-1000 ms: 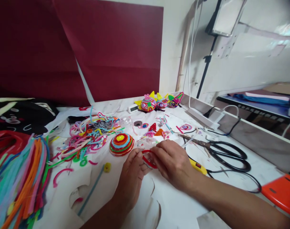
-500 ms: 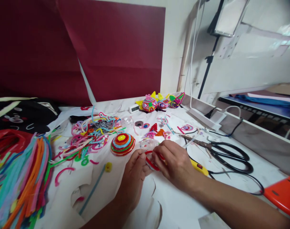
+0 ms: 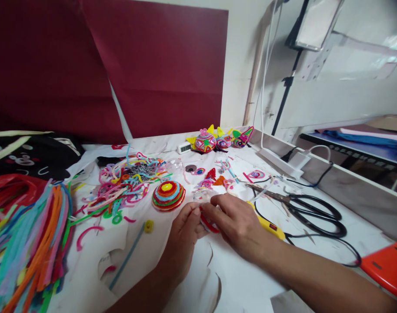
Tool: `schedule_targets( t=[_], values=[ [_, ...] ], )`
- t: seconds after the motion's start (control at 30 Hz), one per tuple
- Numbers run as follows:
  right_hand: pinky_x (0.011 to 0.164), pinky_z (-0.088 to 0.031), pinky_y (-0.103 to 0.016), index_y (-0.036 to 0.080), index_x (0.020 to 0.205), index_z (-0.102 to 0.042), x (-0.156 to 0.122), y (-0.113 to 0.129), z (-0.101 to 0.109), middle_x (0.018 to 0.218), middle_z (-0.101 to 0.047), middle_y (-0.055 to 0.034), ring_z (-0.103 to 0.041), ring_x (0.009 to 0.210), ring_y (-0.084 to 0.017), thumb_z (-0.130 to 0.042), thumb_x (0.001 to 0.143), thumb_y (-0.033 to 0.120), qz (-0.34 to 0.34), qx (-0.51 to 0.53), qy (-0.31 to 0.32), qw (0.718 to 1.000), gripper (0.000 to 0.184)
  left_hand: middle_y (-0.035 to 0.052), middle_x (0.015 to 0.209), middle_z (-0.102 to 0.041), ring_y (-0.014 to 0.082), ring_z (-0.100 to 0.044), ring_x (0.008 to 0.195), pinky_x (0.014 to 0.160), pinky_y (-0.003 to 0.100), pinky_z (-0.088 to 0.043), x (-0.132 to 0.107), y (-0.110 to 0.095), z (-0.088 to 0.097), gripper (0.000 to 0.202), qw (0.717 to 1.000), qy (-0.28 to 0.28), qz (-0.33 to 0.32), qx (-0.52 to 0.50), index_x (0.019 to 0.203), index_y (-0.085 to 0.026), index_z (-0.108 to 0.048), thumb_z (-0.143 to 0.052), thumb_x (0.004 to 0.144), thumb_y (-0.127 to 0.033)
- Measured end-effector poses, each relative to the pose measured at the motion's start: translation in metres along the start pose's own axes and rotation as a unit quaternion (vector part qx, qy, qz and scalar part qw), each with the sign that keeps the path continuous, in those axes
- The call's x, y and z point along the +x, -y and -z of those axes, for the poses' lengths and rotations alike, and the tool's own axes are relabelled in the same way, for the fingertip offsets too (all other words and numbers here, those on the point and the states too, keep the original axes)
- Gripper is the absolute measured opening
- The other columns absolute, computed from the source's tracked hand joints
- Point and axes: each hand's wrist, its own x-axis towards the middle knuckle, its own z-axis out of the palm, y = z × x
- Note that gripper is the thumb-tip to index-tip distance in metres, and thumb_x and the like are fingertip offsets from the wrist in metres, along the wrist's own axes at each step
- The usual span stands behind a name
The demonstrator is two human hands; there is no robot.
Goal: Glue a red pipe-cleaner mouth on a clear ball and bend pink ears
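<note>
A curved red pipe cleaner is pinched between my two hands, its ends hidden by the fingers. My left hand closes on its left side with thumb and fingertips. From the right, my right hand bends over it, fingers closed on the upper and right part. Just beyond the left hand sits a striped dome of coiled pipe cleaners. Partly behind my right wrist lies a yellow tool, seemingly a glue gun, with a black cord.
Large black-handled scissors lie on the right. A bundle of coloured pipe cleaners fills the left front, with a tangled pile of scraps behind. Several colourful finished ornaments stand at the back beside a small white digital device.
My right fingers have turned further over the red pipe cleaner, covering more of its upper part. The left hand stays nearly in place.
</note>
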Motion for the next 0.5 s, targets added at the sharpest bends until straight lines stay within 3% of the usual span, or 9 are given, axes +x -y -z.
schedule_targets(
  t=[0.2, 0.37, 0.5],
  values=[
    [0.058, -0.037, -0.028, 0.011, 0.098, -0.065, 0.0005, 0.0007, 0.0004, 0.079, -0.059, -0.0071, -0.048, 0.068, -0.016, -0.034, 0.100, 0.018, -0.011, 0.017, 0.024, 1.000, 0.032, -0.0002, 0.076, -0.055, 0.0102, -0.052, 0.069, 0.059, 0.019, -0.045, 0.0012, 0.0012, 0.0021, 0.016, 1.000, 0.007, 0.006, 0.007, 0.082, -0.017, -0.060, -0.061, 0.087, -0.033],
    [0.057, -0.036, -0.028, 0.011, 0.096, -0.065, -0.0001, 0.0004, -0.0004, 0.079, -0.059, -0.0079, -0.048, 0.068, -0.017, -0.034, 0.100, 0.017, -0.011, 0.016, 0.019, 1.000, 0.033, -0.0010, 0.075, -0.053, 0.0107, -0.052, 0.070, 0.065, 0.022, -0.046, 0.0018, 0.0012, 0.0018, 0.017, 1.000, 0.019, 0.011, 0.009, 0.086, -0.016, -0.061, -0.060, 0.088, -0.033],
    [0.057, -0.035, -0.028, 0.010, 0.095, -0.066, -0.0008, -0.0001, -0.0010, 0.078, -0.058, -0.0083, -0.047, 0.068, -0.017, -0.033, 0.100, 0.016, -0.010, 0.018, 0.019, 1.000, 0.034, 0.0016, 0.081, -0.060, 0.0132, -0.057, 0.078, 0.073, 0.027, -0.050, 0.0010, 0.0014, 0.0015, 0.017, 1.000, 0.013, 0.013, 0.017, 0.087, -0.016, -0.062, -0.060, 0.087, -0.033]
  ],
)
